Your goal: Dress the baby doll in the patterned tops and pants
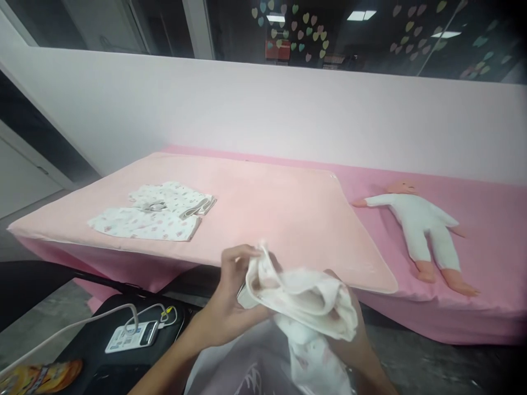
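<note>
A white baby garment (pixel 304 296) with a faint pink print hangs bunched between my hands, above my lap. My left hand (pixel 233 302) pinches its edge between thumb and fingers on the left side. Behind the bunched cloth, my right hand (pixel 349 340) supports the right side; most of its fingers are hidden by the fabric. The lower part of the garment droops toward my lap. Farther off, on the left of the table, lies a printed baby outfit (pixel 156 211), spread flat with its sleeves or legs folded over.
A baby doll (pixel 424 225) in white clothing lies on the pink cloth (pixel 498 247) at right. A peach mat (pixel 263 203) covers the table's middle and left. At lower left are a white power bank (pixel 132 336) with cables and a yellow-orange packet (pixel 45 376) beside a black chair.
</note>
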The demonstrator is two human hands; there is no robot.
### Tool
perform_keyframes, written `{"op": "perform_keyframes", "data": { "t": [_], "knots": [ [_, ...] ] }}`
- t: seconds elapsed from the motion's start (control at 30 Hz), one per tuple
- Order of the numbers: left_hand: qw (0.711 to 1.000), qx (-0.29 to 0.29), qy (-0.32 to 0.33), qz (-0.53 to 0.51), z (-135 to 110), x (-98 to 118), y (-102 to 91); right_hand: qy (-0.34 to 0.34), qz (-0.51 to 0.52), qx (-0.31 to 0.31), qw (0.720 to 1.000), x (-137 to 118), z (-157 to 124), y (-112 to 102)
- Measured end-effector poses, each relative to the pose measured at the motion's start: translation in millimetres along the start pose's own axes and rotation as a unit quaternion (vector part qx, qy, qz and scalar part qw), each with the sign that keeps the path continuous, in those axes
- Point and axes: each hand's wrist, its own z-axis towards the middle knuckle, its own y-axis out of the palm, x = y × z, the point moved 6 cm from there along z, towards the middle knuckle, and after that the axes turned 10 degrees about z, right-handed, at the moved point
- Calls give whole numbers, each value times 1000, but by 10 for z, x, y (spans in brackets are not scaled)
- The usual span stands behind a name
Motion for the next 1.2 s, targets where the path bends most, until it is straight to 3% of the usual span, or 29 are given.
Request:
{"op": "perform_keyframes", "data": {
  "t": [0.1,0.23,0.3,0.4,0.47,0.53,0.63,0.73,0.9,1.0,1.2],
  "knots": [
    [997,3,-66,-38,-52,-208,169,30,13,-4,999,13,-71,-54],
    [997,39,-52,33,170,-171,142,114,15,-12,993,159,26,-254],
    [996,46,-24,76,469,-132,100,122,-5,-4,992,192,231,-403],
    [990,56,20,128,1176,-237,81,102,-60,30,992,256,834,-651],
    [985,61,41,157,1738,-480,117,84,-98,59,990,395,1376,-813],
    [974,49,-3,221,2244,-904,191,82,-146,95,981,657,1903,-979],
    [912,12,-93,400,2645,-1596,315,95,-228,127,960,1175,2431,-1178],
    [877,-92,-71,467,2641,-2040,554,121,-289,98,944,1647,2587,-1229],
    [859,-224,-57,457,2489,-2368,924,209,-313,19,926,2085,2590,-1077],
    [846,-242,-75,468,2558,-2464,1041,239,-353,-20,904,2202,2719,-960],
    [843,-226,-94,478,2678,-2568,1178,170,-440,-33,881,2291,3050,-859]
  ]
}}
